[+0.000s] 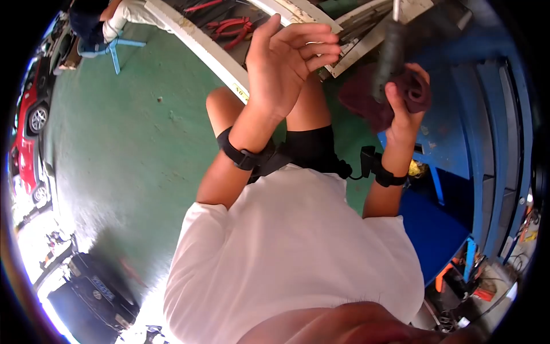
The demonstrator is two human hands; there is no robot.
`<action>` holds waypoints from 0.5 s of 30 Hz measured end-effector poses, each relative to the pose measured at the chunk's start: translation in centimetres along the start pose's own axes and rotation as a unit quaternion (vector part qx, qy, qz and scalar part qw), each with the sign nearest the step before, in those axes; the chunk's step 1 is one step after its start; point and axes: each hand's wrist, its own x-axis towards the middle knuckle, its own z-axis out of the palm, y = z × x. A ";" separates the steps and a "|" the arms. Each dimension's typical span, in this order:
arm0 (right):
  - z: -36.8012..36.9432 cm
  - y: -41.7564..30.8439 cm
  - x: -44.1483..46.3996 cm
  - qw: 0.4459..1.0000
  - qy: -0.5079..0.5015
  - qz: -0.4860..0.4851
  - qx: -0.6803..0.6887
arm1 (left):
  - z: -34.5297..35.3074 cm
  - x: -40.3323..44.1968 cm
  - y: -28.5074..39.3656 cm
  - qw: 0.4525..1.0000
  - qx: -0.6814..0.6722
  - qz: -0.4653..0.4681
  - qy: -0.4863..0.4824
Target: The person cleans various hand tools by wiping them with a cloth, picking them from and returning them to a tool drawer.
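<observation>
My left hand (286, 63) is raised with its palm towards me, fingers stretched out and nothing in it. My right hand (405, 109) is closed around a bunched maroon cloth (366, 97), its thumb on the near side. A screwdriver-like tool (388, 57) with a dark handle and a metal shaft stands almost upright in front of the cloth. The lower end of its handle is beside my right thumb; the tool is blurred, and its tip is out of view. Black straps circle both my wrists.
Beyond my left hand, a worn white frame (200, 46) holds red-handled pliers (232, 28). A blue metal cabinet (441, 126) stands at the right. Another person (123, 14) sits on a blue stool (114, 49) at the upper left. A red car (28, 132) is at the far left.
</observation>
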 end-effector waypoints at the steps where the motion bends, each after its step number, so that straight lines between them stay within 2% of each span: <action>1: -0.5 0.8 0.0 0.999 0.028 0.012 0.040 | 0.8 -0.3 0.6 0.999 -0.037 -0.013 0.015; 2: -0.8 1.4 -0.1 0.995 0.055 0.025 0.081 | 1.0 -0.4 0.7 0.999 -0.041 -0.001 0.021; 4: -0.8 1.7 -0.2 0.997 0.045 0.016 0.066 | 1.2 -0.3 0.8 0.990 -0.143 -0.017 0.007; 6: -0.4 1.6 -0.1 0.999 0.041 -0.014 0.011 | 1.1 -0.3 0.5 0.992 -0.126 -0.005 -0.008; 8: 0.6 0.7 -0.1 0.999 0.023 -0.025 -0.016 | 1.1 -0.3 -0.3 0.998 0.063 0.020 -0.011; 10: 2.0 -0.1 -0.4 0.996 0.007 -0.041 -0.084 | 0.8 -0.7 -1.0 0.995 0.092 0.019 -0.021; 12: 2.7 0.3 -0.3 0.993 -0.003 -0.065 -0.098 | 0.9 -1.2 -1.6 0.985 0.161 0.009 -0.058; 13: 3.3 0.2 -0.2 0.982 -0.020 -0.122 -0.141 | 1.3 -1.2 -2.1 0.983 0.160 0.067 -0.061; 15: 3.7 -0.2 0.1 0.937 -0.057 -0.231 -0.255 | 1.2 -1.0 -2.2 0.984 0.145 0.081 -0.071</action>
